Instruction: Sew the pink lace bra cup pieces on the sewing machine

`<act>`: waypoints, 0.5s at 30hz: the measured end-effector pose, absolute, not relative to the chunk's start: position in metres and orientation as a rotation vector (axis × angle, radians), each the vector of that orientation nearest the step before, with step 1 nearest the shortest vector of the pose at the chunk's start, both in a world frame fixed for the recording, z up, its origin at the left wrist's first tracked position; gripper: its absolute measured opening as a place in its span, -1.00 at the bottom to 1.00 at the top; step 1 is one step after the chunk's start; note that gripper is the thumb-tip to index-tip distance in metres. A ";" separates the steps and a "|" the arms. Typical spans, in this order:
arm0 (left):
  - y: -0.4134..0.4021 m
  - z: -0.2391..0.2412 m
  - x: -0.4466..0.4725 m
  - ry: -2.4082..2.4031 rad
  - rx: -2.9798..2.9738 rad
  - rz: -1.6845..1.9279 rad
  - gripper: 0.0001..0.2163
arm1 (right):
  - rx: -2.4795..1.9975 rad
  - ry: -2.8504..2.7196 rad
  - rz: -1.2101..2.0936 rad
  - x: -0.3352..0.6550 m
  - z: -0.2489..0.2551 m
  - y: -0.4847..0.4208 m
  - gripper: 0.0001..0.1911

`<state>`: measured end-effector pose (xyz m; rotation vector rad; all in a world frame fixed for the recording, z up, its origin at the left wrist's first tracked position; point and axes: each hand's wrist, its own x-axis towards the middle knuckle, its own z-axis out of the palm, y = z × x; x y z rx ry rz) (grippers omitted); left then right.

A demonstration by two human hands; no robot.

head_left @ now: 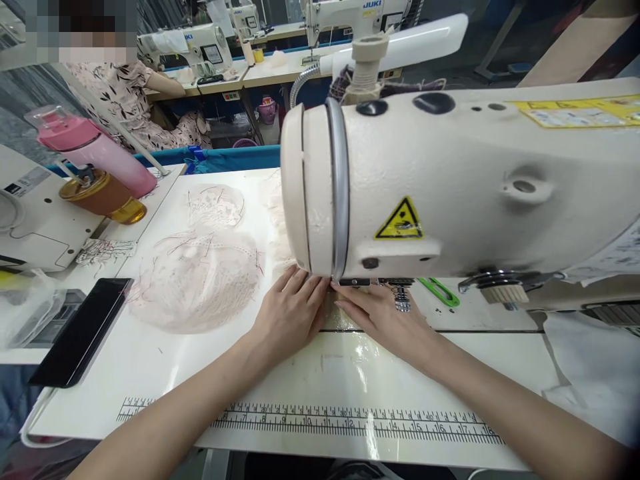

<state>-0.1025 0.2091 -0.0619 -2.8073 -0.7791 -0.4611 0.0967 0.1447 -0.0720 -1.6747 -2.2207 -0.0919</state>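
The white sewing machine head (440, 180) covers the needle area from above. My left hand (293, 303) lies flat beside it, fingers stretched out with their tips at pale lace-like fabric (281, 250) that runs under the head. From the right, my right hand (393, 317) reaches under the head, its thumb and forefinger extended and a little apart near the left fingertips. The machine hides its other fingers in part, and the needle and any cloth edge between the hands are out of sight.
Sheer pale fabric pieces (200, 283) with red threads lie to the left. A black phone (83, 333), an amber cup (105, 197) and a pink bottle (97, 147) stand or lie farther left. Green thread snips (440, 292) rest at right. A person (135, 100) sits behind.
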 end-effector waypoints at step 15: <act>0.207 -0.064 -0.103 -0.863 -2.810 -0.430 -0.64 | -1.689 -2.298 -0.208 0.099 -0.071 0.147 -0.61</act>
